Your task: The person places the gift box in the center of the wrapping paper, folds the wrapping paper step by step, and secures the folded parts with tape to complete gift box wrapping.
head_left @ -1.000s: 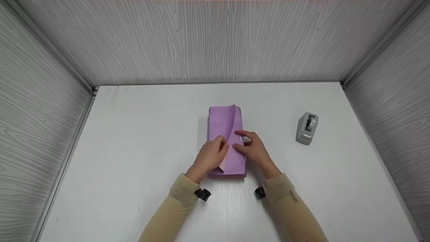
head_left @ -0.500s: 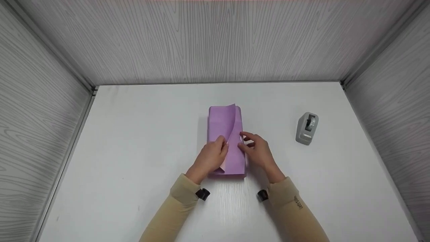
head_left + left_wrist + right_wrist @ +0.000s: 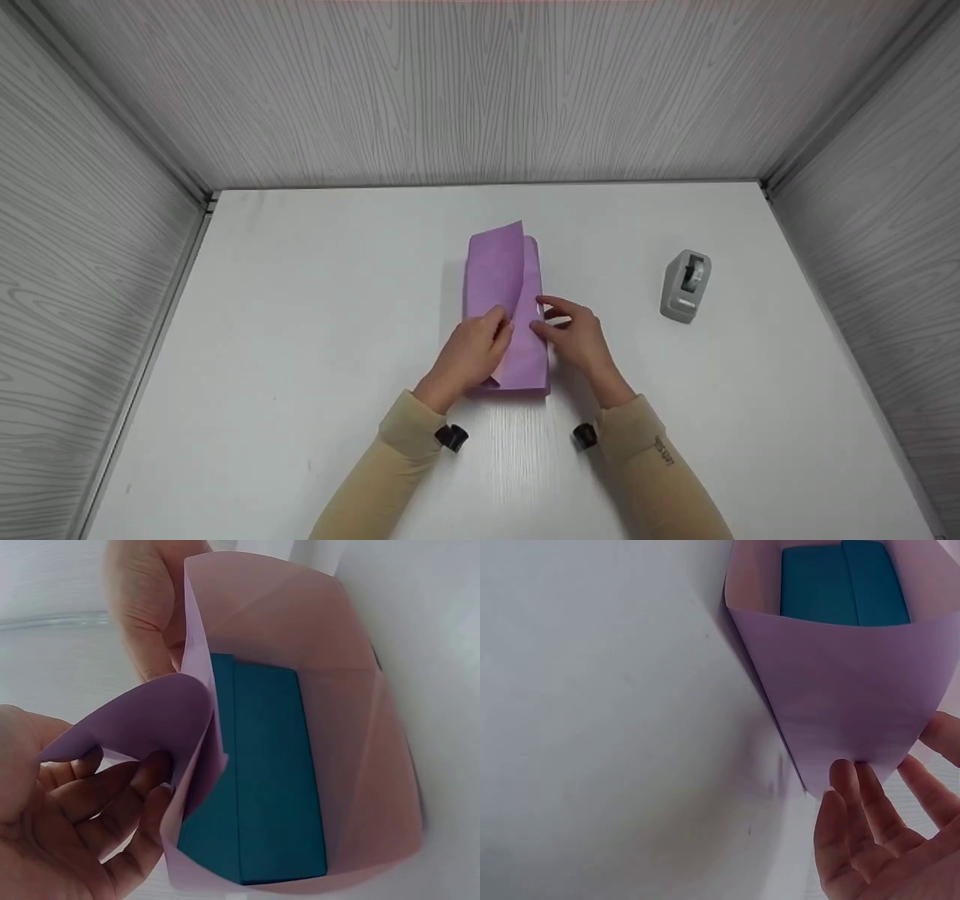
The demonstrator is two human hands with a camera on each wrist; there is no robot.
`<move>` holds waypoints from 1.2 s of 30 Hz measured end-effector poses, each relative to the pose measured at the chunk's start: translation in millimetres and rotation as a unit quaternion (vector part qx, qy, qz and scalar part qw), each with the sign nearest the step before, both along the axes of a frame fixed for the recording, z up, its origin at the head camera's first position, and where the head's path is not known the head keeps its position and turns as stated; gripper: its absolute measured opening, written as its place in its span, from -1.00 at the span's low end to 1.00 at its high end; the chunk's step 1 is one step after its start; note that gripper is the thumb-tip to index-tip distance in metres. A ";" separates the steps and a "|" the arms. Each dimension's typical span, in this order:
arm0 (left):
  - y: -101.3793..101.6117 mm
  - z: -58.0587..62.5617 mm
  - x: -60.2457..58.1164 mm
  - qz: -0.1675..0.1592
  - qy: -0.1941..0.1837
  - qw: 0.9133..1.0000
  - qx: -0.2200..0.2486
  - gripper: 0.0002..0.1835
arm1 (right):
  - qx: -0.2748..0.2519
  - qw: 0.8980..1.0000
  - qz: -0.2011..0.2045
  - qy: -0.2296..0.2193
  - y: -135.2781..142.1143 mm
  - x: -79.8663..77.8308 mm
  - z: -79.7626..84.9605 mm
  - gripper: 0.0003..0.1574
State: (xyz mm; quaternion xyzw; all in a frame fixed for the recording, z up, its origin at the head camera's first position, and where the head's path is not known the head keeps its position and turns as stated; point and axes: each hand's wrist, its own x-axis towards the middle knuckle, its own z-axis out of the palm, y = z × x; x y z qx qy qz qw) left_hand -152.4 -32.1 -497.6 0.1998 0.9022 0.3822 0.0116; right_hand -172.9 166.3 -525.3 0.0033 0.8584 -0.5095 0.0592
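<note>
Purple paper (image 3: 491,274) is wrapped around a teal box (image 3: 274,772), which shows through the open end of the wrap in both wrist views. On top, one flap overlaps the other and its free edge stands up. My left hand (image 3: 469,349) pinches that flap near its middle, fingers curled under it in the left wrist view. At the right side of the wrap, my right hand (image 3: 581,337) touches the paper with its fingertips. Seen from the right wrist, its fingers (image 3: 845,776) lie nearly straight against the paper's side.
A grey tape dispenser (image 3: 685,286) with a roll in it stands on the white table (image 3: 337,300), to the right of the wrap. Wood-grain panels (image 3: 480,97) rise at the back and both sides.
My right hand has shifted slightly right, toward the edge of the wrap. The upper flap's far corner has lifted, while my left hand keeps its pinch in nearly the same spot.
</note>
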 end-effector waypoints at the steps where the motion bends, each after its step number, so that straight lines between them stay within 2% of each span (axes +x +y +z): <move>1: 0.0 0.2 -0.2 -0.001 0.001 1.000 -0.001 -0.84 | 0.000 1.000 -0.001 -0.002 -0.3 -0.1 0.1 -0.41; 12: 0.4 2.9 -1.2 -0.005 0.000 1.000 -0.005 -0.83 | -0.011 1.000 -0.013 -0.022 -0.6 -0.7 -0.3 -0.41; 18: 0.5 3.8 -1.2 -0.003 -0.006 1.000 -0.002 -0.83 | -0.017 1.000 -0.017 0.000 -2.8 2.5 -1.8 -0.43; 23: -1.3 6.4 -0.1 -0.001 -0.005 1.000 0.020 -0.85 | -0.021 0.999 -0.018 0.019 -3.5 4.3 -2.7 -0.44; 36: -3.3 8.2 0.8 0.008 0.009 0.999 0.038 -0.85 | -0.002 0.999 -0.039 0.018 -7.6 6.0 -0.3 -0.46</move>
